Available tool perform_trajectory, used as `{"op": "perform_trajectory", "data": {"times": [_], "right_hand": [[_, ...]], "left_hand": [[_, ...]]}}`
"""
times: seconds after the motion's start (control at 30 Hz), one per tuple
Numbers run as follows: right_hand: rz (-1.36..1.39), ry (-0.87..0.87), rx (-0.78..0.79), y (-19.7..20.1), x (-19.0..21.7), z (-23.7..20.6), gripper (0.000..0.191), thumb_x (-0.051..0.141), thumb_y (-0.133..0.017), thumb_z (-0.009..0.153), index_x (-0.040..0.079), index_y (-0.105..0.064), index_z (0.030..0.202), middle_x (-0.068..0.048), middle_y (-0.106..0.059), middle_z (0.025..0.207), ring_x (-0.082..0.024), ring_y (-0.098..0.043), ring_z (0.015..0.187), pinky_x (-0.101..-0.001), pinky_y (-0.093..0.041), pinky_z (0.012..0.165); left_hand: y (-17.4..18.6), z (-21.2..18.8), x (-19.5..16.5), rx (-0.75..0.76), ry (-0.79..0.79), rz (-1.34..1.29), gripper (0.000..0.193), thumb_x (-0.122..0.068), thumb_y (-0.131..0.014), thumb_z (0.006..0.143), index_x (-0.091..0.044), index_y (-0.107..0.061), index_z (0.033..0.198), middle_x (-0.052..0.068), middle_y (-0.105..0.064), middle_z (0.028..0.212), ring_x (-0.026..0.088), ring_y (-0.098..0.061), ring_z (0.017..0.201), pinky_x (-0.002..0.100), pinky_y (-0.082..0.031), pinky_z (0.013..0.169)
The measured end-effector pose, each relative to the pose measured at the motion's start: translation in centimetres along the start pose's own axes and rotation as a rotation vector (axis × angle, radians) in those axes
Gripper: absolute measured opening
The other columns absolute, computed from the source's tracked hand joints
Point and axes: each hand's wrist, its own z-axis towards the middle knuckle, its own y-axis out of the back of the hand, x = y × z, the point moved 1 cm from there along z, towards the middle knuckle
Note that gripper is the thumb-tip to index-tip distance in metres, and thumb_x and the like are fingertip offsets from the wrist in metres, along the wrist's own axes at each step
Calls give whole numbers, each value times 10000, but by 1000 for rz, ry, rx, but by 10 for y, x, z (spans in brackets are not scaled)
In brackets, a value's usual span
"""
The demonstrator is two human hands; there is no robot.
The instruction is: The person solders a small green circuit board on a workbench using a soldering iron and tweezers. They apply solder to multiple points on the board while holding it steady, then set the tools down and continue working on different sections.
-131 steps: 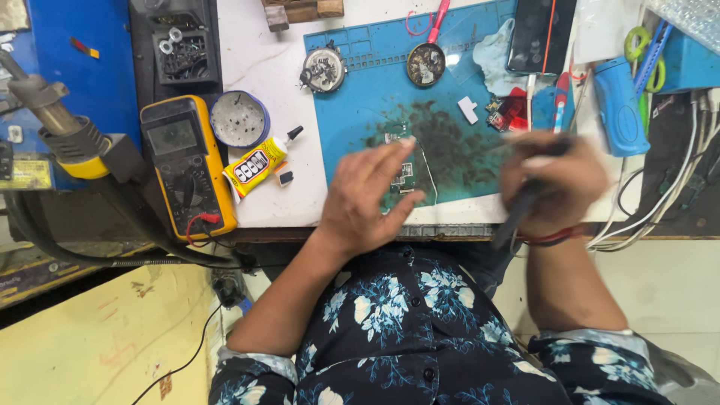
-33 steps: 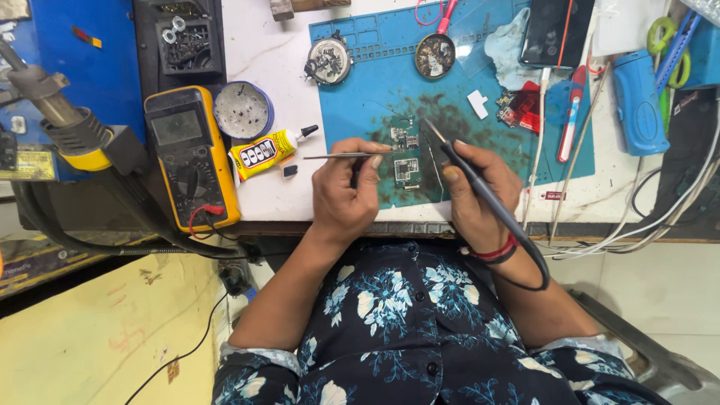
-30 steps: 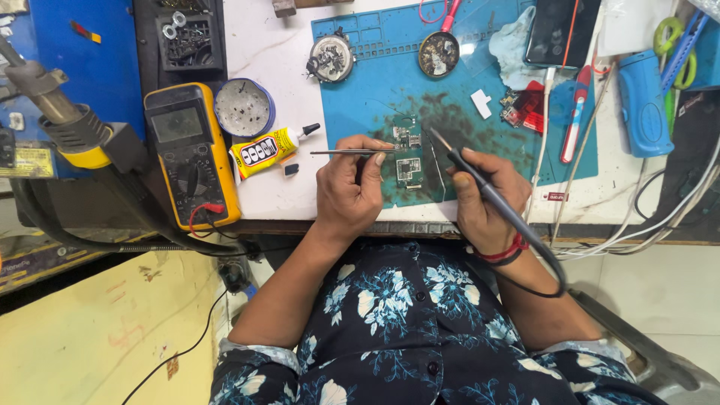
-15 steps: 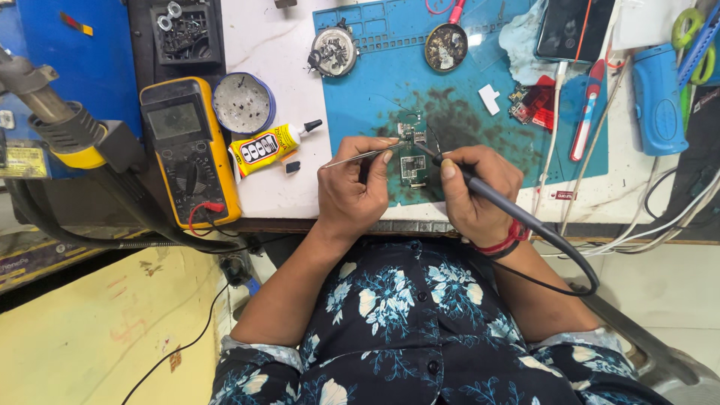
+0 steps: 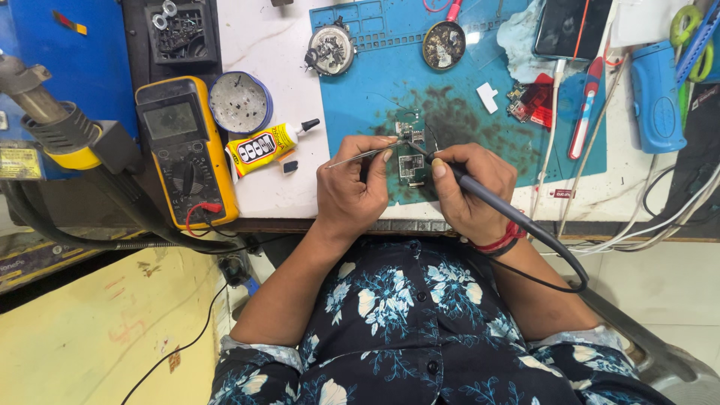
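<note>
Soldering iron [image 5: 487, 196] tip now down on circuit board [image 5: 410, 163], tweezers [image 5: 360, 155] alongside.

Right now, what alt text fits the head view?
The right hand holds a soldering iron and the left hand tweezers, both tips at a small circuit board on a blue mat, beside a yellow multimeter.

Your left hand [image 5: 352, 191] pinches thin tweezers [image 5: 360, 155] and your right hand [image 5: 471, 191] grips a soldering iron [image 5: 499, 206], both tips meeting on the small circuit board [image 5: 411, 159] on the blue mat [image 5: 465, 90]. A yellow multimeter [image 5: 184, 150] and a glue tube [image 5: 262, 144] lie left on the bench [image 5: 285, 187].
</note>
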Motion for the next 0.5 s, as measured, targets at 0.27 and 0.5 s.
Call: {"op": "perform_trajectory", "data": {"times": [0.27, 0.5], "right_hand": [[-7, -2, -7, 0, 0, 1, 123, 131, -706, 1010, 13, -674, 1002, -113, -674, 830, -255, -657, 718, -355, -497, 676], [-12, 3, -9, -1, 0, 1, 114, 126, -704, 1010, 17, -674, 1001, -112, -675, 829, -253, -656, 716, -354, -496, 675]], "left_hand": [[-1, 0, 1, -3, -11, 19, 122, -19, -661, 1012, -44, -601, 1116, 110, -775, 1078, 194, -796, 882, 290, -621, 743], [0, -1, 2, -14, 69, -4, 107, -13, -666, 1004, -35, -620, 1098, 94, -792, 1013, 153, -761, 726, 278, -581, 647]]}}
